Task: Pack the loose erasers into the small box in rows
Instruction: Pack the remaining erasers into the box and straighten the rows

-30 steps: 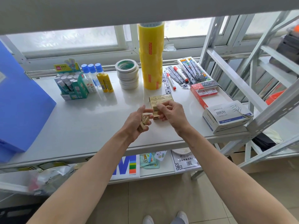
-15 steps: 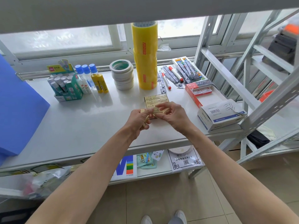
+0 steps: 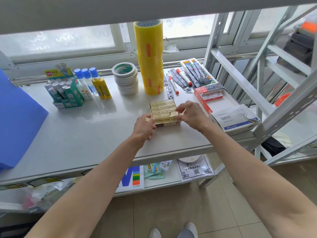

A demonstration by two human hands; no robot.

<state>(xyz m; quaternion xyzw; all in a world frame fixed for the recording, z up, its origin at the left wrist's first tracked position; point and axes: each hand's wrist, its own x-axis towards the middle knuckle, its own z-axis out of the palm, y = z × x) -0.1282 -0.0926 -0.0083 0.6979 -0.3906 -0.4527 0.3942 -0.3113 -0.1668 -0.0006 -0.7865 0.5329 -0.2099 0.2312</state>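
Head view: I log a small box on the white counter, near its front edge, filled with gold-wrapped erasers lying in rows. My left hand sits at the box's left end, fingers curled around an eraser that pokes out just beside the box wall. My right hand is at the box's right end, thumb and fingertips pinching the end eraser of the nearest row. Behind the box stand a tall stack of yellow tape rolls and a stack of white tape rolls. Further left are glue bottles and a green display carton. To the right lies a white paper-clip box; a blue folder leans at far left.
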